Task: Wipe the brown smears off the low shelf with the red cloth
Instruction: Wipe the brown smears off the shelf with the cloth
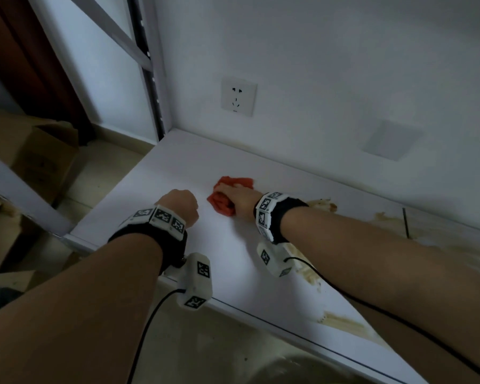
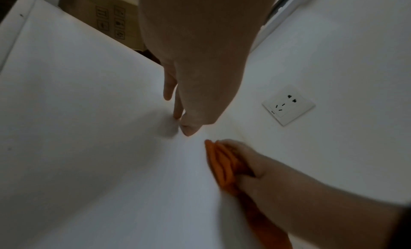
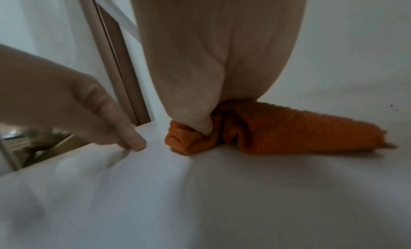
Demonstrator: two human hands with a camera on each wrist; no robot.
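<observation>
Centre frame, right hand [image 1: 240, 198] gripped the bunched red cloth [image 1: 224, 200] against the white low shelf [image 1: 155, 189]; left hand [image 1: 181, 207], fingers loosely curled, touched the shelf with its fingertips [image 3: 133, 142].

One cloth [image 1: 224, 196], two hands [image 1: 240, 199], one socket [image 1: 238, 99]

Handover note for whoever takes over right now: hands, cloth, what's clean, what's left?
Right hand grips the bunched red cloth, pressed on the low shelf near the back wall, below the wall socket.
Left hand holds nothing; its fingertips touch the shelf beside the cloth.
Done: the shelf's left part looks clean.
Left: brown smears along the front edge, more at the back right and along the wall seam.
</observation>
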